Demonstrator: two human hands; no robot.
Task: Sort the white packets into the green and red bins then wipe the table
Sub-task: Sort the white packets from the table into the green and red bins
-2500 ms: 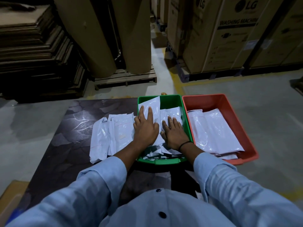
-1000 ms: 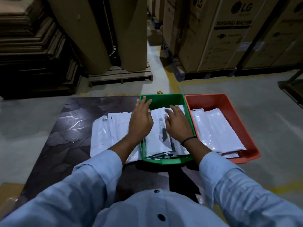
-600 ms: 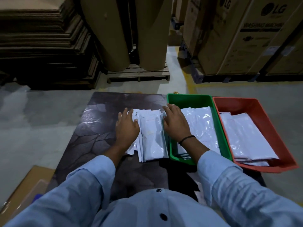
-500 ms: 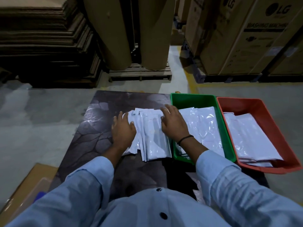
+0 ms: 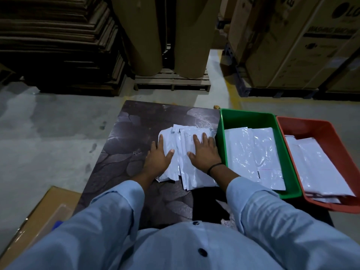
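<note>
I have both hands flat on the loose stack of white packets [image 5: 187, 158] lying on the dark worktop [image 5: 136, 133], just beside the green bin [image 5: 222, 137]. My left hand [image 5: 158, 158] rests spread on the stack's 9 o'clock edge, half on the worktop, and my right hand [image 5: 204, 152] lies spread on top toward 3 o'clock, touching or nearly touching the bin wall. Neither hand is closed on anything; the fingers are wide and pressing down.

The green bin at 3 o'clock of the stack already carries packets, and the red bin [image 5: 331, 131] beyond it at 3 o'clock does too, so I judge the sorting partly done, with this stack left and the wipe not begun.

The risks as I see them:
- The packets look glossy and fanned out, so squeezing from the sides could make them slide over one another and shoot out toward 6 o'clock, where the worktop edge is near
- Lifting the lot at once may drop the lower ones, which hang loose at 6 o'clock
- My right wrist could knock the green bin wall
- The red bin overhangs the worktop at 3 o'clock, so a hard push on the green bin might tip it

I see no cloth for the wipe
</note>
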